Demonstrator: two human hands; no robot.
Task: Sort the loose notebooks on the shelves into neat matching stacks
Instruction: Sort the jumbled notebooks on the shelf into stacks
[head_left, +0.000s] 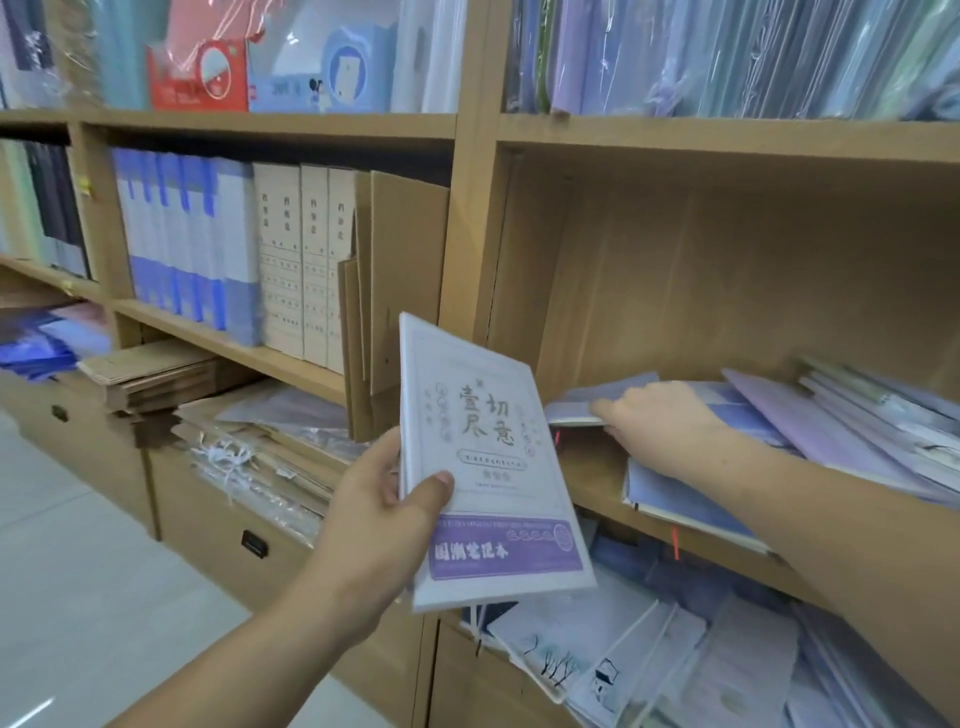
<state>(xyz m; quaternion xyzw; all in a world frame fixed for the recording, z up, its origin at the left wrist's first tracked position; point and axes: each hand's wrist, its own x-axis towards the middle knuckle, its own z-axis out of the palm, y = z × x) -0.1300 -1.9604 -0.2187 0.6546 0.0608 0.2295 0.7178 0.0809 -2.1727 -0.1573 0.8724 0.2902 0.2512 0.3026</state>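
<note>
I see a tall wooden shelving unit (470, 218) filling the wall, with pale tiled floor (67, 545) at lower left. Two drawer fronts (208, 514) with dark handles sit along its base. In the middle left bay a row of blue-and-white binders (176, 234) stands upright, too blurred for me to count, and beside it four beige file boxes (291, 270).

On the right-hand shelf a slumped pile of loose notebooks (831, 431) leans to the right. More notebooks (675, 654) lie jumbled on the shelf below.

My left hand (379, 519) grips one lavender notebook (498, 467) upright in front of the shelf edge, thumb across its cover. My right hand (654, 421) reaches into the shelf, fingers curled over the edge of one pale blue notebook (587, 400).
</note>
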